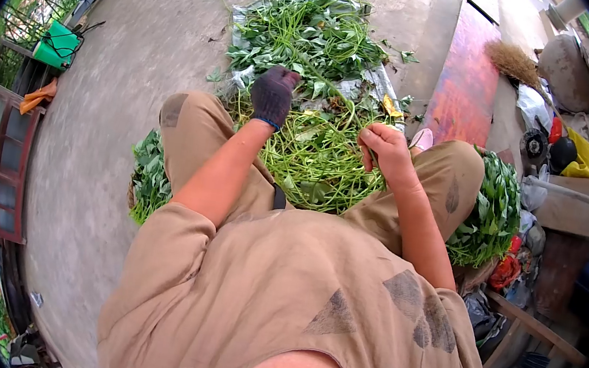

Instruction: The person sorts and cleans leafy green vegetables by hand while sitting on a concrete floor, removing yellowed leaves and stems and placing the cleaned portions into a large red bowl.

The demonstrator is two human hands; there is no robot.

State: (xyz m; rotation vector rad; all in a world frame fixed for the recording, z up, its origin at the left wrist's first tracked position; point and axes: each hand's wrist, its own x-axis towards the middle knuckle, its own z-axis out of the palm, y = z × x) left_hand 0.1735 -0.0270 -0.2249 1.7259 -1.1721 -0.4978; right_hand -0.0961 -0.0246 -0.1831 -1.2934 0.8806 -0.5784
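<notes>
My left hand (pixel 273 97), in a dark knitted glove, is over the near edge of a pile of leafy green vines (pixel 309 35). Its fingers are curled closed, and what they hold, if anything, is hidden. My right hand (pixel 387 151), bare, has thumb and fingers pinched together around what looks like a thin green stem, mostly covered by the fingers. Between my knees lies a heap of stripped green stems (pixel 316 161), below and between both hands. A longer thick vine (pixel 335 90) runs across the pile towards the right hand.
Bundled leaves stand beside my left (pixel 150 177) and right knee (pixel 488 208). A plastic sheet (pixel 382 84) lies under the vines. On the right are a reddish board (pixel 466 76), a straw broom (pixel 513 62) and a yellow bag (pixel 582 154). A framed window panel (pixel 3 163) stands left.
</notes>
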